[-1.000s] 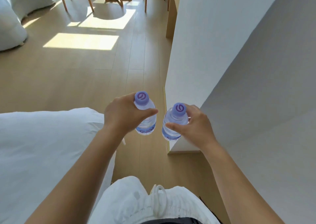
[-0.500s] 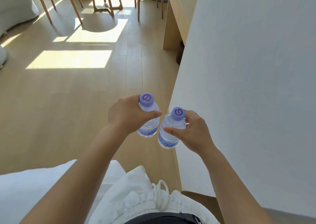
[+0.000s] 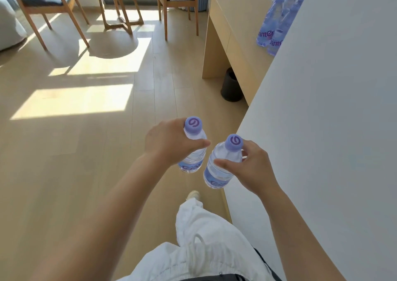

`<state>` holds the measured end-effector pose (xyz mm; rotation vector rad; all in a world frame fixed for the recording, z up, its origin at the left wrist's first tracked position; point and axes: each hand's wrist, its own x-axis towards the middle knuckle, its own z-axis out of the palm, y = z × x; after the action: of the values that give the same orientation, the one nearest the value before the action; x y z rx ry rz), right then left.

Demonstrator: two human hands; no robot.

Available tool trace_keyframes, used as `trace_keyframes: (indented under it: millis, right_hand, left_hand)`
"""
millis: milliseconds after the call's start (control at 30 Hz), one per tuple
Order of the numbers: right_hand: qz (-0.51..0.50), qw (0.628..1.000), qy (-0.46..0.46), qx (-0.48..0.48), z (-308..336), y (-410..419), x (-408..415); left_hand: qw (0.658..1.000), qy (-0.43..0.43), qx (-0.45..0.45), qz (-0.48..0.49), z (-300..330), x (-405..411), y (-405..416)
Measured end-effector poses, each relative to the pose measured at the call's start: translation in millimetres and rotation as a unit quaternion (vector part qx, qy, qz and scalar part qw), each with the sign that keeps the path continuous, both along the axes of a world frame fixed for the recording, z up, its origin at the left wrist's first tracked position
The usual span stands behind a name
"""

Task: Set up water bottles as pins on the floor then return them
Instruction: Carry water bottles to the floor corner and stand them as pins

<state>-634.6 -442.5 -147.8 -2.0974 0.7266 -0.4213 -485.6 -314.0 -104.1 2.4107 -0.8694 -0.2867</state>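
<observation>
**Two bottles in hand above the floor, more bottles on the tabletop**

Left hand (image 3: 171,142): at centre frame, its grip wrapped around the upper body of a clear water bottle (image 3: 193,152) with a purple cap. Thumb lies across the front of the bottle, just under the shoulder. The bottle is upright, tilted slightly, and clear of the floor.

Right hand (image 3: 255,167): just right of centre, its grip closed on a second bottle (image 3: 221,164) of the same kind. Thumb presses the front of the body; the fingers (image 3: 247,149) curl behind the neck. This bottle leans with its cap toward the right and its base toward the lower left. The two bottles sit just beside each other; whether they touch cannot be told.

Floor (image 3: 86,152): pale wood planks, with sunlit patches at middle left.

Upper right of frame: a light wooden tabletop (image 3: 240,18) carries a cluster of further bottles (image 3: 277,21), standing together and partly cut off by a white wall (image 3: 333,109) that fills the right side. A dark bin (image 3: 231,87) stands on the floor under the tabletop.

Top of frame: wooden chairs (image 3: 43,3) and a small round table (image 3: 116,6).

Lower centre: white trousers (image 3: 204,248) and one shoe (image 3: 193,194) on the floor.
</observation>
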Motion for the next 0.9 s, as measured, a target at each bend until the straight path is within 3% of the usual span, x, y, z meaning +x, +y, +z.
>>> trace_keyframes:
  millis: [333, 600, 900]
  right_hand:
    - [-0.038, 0.999, 0.011, 0.010, 4.2, -117.3, 159.8]
    - [-0.090, 0.996, 0.012, 0.020, 17.0, -196.3, 230.3]
    - [-0.267, 0.962, -0.027, 0.045, 23.2, -291.6, 290.8]
  left_hand:
    - [0.999, 0.009, 0.007, -0.030, -0.4, 165.7, -127.8]
    - [0.997, 0.020, -0.017, -0.070, 5.6, 252.1, -226.9]
    - [0.978, 0.060, -0.033, -0.196, 4.7, 324.3, -369.2]
